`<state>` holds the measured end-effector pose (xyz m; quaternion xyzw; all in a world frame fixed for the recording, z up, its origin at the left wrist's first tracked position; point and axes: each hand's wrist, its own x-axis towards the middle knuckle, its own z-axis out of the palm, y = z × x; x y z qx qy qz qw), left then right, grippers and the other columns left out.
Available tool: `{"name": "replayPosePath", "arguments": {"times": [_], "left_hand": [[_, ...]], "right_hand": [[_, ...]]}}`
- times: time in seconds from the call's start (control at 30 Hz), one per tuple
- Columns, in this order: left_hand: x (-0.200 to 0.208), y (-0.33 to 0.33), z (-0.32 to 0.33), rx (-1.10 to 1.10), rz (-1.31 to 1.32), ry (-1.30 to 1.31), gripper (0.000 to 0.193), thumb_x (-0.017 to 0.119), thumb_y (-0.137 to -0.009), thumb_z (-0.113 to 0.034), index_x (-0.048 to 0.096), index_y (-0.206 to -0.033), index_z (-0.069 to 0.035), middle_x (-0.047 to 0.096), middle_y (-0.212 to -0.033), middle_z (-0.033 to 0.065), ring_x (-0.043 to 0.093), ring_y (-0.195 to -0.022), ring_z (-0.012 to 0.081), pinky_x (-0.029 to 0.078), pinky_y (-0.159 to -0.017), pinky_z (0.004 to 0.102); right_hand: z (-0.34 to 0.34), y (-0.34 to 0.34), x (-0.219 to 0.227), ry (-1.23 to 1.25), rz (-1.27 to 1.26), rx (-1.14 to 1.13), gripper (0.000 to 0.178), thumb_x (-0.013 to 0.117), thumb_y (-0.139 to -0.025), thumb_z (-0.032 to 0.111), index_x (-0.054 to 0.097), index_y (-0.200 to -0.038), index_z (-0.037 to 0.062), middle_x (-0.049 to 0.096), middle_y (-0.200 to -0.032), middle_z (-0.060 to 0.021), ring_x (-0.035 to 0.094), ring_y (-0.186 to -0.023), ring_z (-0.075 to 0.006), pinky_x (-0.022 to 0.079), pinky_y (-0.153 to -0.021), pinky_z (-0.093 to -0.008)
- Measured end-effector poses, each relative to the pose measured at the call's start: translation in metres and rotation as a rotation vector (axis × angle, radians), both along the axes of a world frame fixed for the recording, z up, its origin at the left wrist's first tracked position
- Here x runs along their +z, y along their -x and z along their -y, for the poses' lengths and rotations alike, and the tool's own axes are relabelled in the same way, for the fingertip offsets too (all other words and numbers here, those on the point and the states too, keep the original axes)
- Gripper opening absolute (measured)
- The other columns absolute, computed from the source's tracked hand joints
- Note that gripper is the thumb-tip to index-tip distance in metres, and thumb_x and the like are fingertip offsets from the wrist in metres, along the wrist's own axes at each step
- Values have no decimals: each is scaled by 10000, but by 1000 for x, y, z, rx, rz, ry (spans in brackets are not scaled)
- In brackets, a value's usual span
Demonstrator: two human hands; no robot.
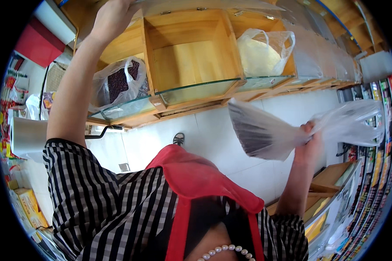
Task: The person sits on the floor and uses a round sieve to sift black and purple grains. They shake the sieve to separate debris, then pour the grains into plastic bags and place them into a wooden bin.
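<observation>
At the top of the view my left hand (112, 19) is raised over the wooden bins, its fingers closed at the edge of a clear lid (204, 5); the fingertips are partly out of the picture. On the right, my right hand (309, 138) grips a clear plastic bag (265, 132) by its gathered neck. Dark contents show through the bag's full end, and its loose top flares out to the right. The bag hangs above the floor, slightly smeared by motion.
Before me, a wooden bin (185, 65) with a glass front shows bare boards. Its left neighbour holds a bag of dark red beans (123, 80), the right one a bag of pale yellow grain (261, 56). Packed shelves (370, 182) stand right; a plastic roll (28, 135) is left.
</observation>
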<state>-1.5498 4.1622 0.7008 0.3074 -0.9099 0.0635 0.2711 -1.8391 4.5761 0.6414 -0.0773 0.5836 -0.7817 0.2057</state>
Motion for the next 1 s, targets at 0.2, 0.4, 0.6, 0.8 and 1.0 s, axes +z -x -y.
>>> {"name": "replayPosePath", "arguments": {"times": [0.2, 0.4, 0.6, 0.8, 1.0], "left_hand": [[43, -3, 13, 68, 100, 40, 199, 542, -805, -220, 600, -842, -33, 599, -769, 207, 580, -773, 376, 468, -679, 433], [41, 0, 73, -121, 32, 116, 205, 537, -788, -187, 601, -888, -20, 616, -832, 211, 584, -819, 369, 468, -727, 420], [61, 6, 89, -64, 102, -28, 221, 537, -783, -181, 615, -910, -18, 625, -835, 195, 593, -821, 345, 462, -754, 399], [66, 1, 82, -77, 54, -53, 217, 556, -791, -194, 618, -907, -21, 629, -821, 185, 596, -799, 329, 459, -751, 378], [72, 7, 83, -7, 61, -109, 218, 569, -793, -190, 614, -902, -7, 626, -819, 190, 595, -792, 318, 459, -740, 367]], "right_hand": [[115, 24, 57, 273, -27, 324, 93, 520, -854, 103, 529, -912, 30, 498, -804, -32, 461, -738, -115, 400, -687, -253], [239, 3, 63, 184, -75, 237, 112, 526, -857, 118, 534, -932, 36, 516, -816, -33, 496, -793, -129, 417, -737, -267], [327, 2, 3, 93, -119, 277, 136, 527, -858, 150, 566, -928, 39, 535, -806, -36, 508, -789, -132, 419, -743, -278], [387, -18, -80, -32, -128, 400, 248, 542, -859, 159, 548, -1064, 21, 566, -870, -47, 527, -796, -144, 432, -728, -282], [404, -44, -159, -267, -256, 674, 360, 566, -862, 203, 509, -1152, -2, 545, -1081, -81, 509, -951, -160, 410, -830, -292]]}}
